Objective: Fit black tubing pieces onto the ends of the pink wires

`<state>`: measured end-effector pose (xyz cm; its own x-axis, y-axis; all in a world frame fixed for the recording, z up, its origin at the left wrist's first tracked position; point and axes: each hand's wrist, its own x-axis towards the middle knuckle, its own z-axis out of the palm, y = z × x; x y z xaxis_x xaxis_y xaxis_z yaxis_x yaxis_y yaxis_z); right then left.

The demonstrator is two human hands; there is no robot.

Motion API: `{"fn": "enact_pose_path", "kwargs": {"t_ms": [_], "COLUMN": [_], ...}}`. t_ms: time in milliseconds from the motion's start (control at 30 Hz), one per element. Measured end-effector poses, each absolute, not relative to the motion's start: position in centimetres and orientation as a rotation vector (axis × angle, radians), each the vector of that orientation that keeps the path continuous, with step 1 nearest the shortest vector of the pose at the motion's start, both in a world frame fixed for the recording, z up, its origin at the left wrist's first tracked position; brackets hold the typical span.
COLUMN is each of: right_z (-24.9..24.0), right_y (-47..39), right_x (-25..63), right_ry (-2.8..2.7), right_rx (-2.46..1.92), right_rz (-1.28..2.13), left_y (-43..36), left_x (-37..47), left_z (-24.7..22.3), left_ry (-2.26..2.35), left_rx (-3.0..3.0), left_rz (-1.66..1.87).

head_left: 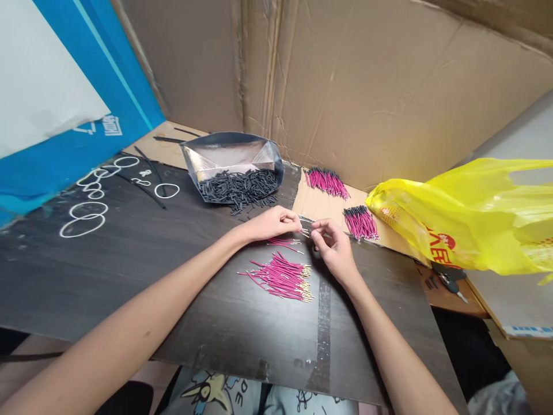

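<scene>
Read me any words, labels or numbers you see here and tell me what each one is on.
"DE": black letters on the printed cloth at the bottom edge, partly cut off.
Red characters on the yellow plastic bag: creased, not readable.
White characters on the blue board: too small and blurred to read.
No numbers can be read.

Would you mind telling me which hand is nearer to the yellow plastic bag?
Right. The right hand sits just left of the yellow plastic bag, while the left hand is farther left, beyond the right.
</scene>
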<state>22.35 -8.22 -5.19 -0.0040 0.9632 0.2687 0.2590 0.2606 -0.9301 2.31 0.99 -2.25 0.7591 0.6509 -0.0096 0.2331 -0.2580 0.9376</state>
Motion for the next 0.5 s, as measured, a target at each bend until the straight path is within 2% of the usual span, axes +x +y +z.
{"fn": "enact_pose_path", "kwargs": {"t_ms": [500], "right_z": [-5.37], "right_y": [-7.94], "right_x": [22.42], "right_ry": [-1.438], "right_rx": [-1.153], "right_rz": [0.918], "left_y": [1.19], "left_x": [2.00], "left_z": [-2.14], "left_ry": [0.611], "left_rx": [1.866], "left_rz": [0.378]}}
